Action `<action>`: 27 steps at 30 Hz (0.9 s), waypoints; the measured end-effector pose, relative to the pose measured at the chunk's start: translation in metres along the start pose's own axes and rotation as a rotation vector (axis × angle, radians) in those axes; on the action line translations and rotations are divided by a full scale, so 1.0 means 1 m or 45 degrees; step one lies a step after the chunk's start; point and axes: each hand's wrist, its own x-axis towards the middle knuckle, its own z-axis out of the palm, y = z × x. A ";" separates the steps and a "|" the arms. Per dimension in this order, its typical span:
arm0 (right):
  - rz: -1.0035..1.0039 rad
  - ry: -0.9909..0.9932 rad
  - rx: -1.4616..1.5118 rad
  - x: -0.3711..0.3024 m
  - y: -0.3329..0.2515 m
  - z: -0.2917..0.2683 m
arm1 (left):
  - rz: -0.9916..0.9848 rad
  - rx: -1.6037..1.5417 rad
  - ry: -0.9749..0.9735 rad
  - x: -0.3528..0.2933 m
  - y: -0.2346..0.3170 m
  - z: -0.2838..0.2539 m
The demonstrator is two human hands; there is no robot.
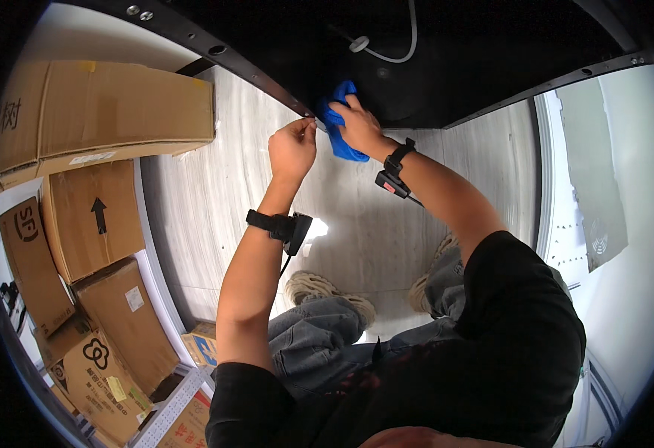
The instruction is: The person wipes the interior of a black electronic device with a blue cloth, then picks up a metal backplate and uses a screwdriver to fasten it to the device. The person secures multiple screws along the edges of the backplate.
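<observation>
A blue cloth (348, 144) is bunched under my right hand (361, 128), whose fingers grip it against the front edge of a large black metal cabinet or frame (416, 97). Part of the cloth hangs below the edge. Just to the left, my left hand (293, 151) is closed, with thumb and fingertips pinched together at the cabinet's holed edge strip (248, 71). Whatever lies between those fingertips, if anything, is too small to make out. Both wrists wear black straps with small black boxes.
Inside the cabinet runs a white cable (414, 37) with a round white piece (358, 44). Cardboard boxes (129, 104) are stacked at the left, some on a white shelf rack (164, 407). A white wall (640, 187) stands at the right. Pale wood-look floor (215, 216) lies below.
</observation>
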 end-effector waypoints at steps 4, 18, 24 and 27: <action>0.020 -0.086 -0.176 0.004 0.020 0.018 | -0.021 0.045 -0.055 0.001 -0.005 0.004; 0.108 -0.125 -0.127 -0.001 0.014 0.025 | -0.020 0.005 -0.301 -0.009 -0.003 0.021; 0.233 -0.283 -0.182 0.010 0.006 0.018 | 0.240 0.215 -0.247 -0.005 -0.006 0.039; 0.280 -0.274 -0.200 0.011 0.011 0.017 | 0.350 0.227 -0.238 -0.003 -0.010 0.047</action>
